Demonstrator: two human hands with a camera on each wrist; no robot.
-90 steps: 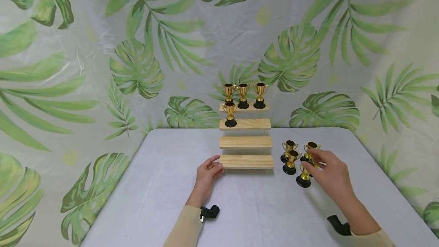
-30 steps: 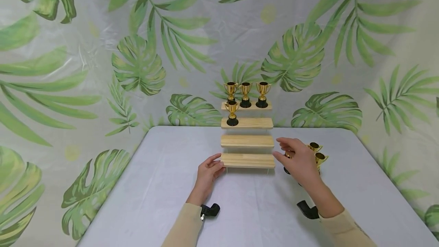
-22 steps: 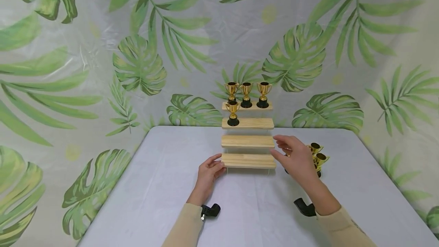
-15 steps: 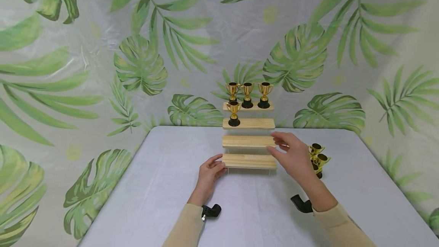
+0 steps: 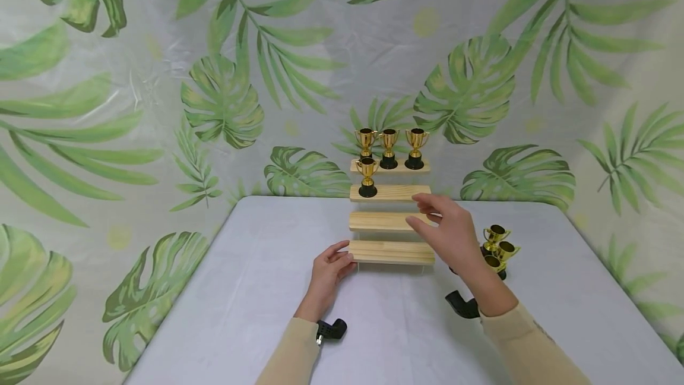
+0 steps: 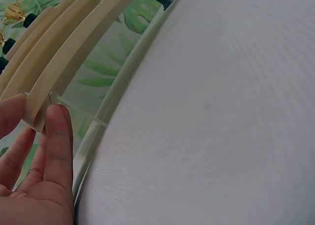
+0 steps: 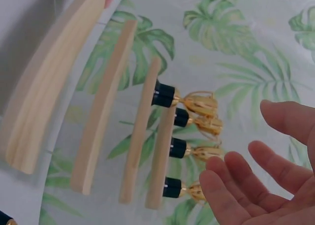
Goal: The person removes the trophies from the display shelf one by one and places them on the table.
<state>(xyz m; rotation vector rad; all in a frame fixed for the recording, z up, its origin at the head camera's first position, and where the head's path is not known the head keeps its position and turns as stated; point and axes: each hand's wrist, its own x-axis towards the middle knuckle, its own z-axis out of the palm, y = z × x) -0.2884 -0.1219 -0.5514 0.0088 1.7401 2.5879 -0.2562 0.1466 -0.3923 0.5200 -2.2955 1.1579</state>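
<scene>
A tiered display stand [image 5: 392, 252] with pale wooden shelves stands toward the back of the table. My left hand [image 5: 327, 272] holds the left end of its lowest shelf, the board [image 6: 42, 99] between thumb and fingers in the left wrist view. My right hand [image 5: 451, 232] hovers by the stand's right side, thumb and fingers apart, and overlaps the shelf ends. Nothing lies between its fingers [image 7: 224, 185] in the right wrist view. Three small gold trophy cups [image 5: 389, 148] with black bases stand on the top shelf. Another trophy cup [image 5: 367, 177] stands at the left of the shelf below.
Several more gold trophy cups [image 5: 496, 236] are grouped on the white-covered table [image 5: 395, 325] right of the stand, partly hidden behind my right hand and forearm. A leaf-patterned curtain [image 5: 299, 76] hangs right behind the table. Each wrist carries a black camera mount [image 5: 332, 330].
My right hand has left the trophy group on the right and moved left and up to the stand's shelves. My left hand has stayed at the lowest shelf. The view has shifted slightly.
</scene>
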